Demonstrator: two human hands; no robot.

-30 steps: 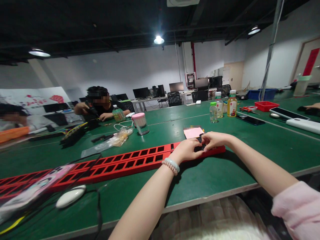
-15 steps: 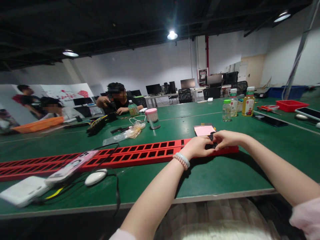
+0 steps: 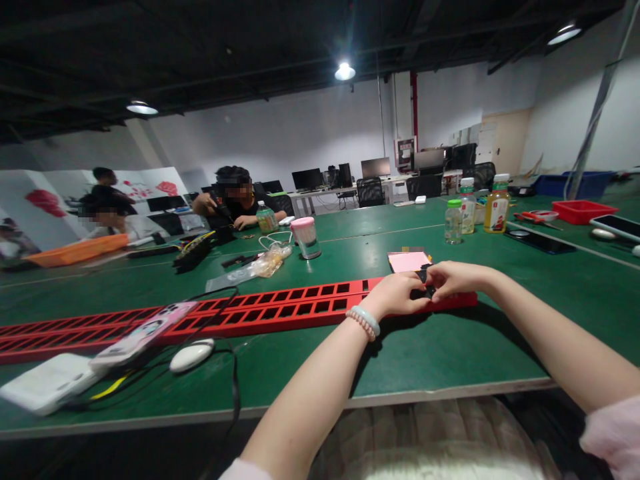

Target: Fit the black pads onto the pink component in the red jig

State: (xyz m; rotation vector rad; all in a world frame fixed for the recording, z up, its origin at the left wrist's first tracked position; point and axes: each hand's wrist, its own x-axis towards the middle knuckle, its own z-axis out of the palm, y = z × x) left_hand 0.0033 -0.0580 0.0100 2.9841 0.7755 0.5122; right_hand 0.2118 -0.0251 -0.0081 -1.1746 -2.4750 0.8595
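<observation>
Right grip: nearly closed. Thumb and fingers are bent downward and pinch a small black part.

Left grip: partly closed. Thumb and fingers are slightly apart, with the thumb toward the wearer. The fingertips meet the same black part from the left; whether they clamp it cannot be told, because the fingers cover the contact.

Black part: located between the two grips, at the right-hand end of a long red frame. Its lower portion is hidden, so its seating in the frame cannot be determined. The frame lies flat on the green tabletop and extends from beneath the grips far to the left, with two rows of rectangular openings.

Directly beyond the grips: a pink-topped block, near the frame.

Beyond and to the right of the grips: a green-capped bottle, a yellow drink bottle and a dark phone.

Beyond and to the left of the grips: a clear cup with a pink lid, then a plastic bag.

Well left of the grips: a pink-cased phone resting across the frame, and a white mouse on the wearer's side of the frame.
</observation>
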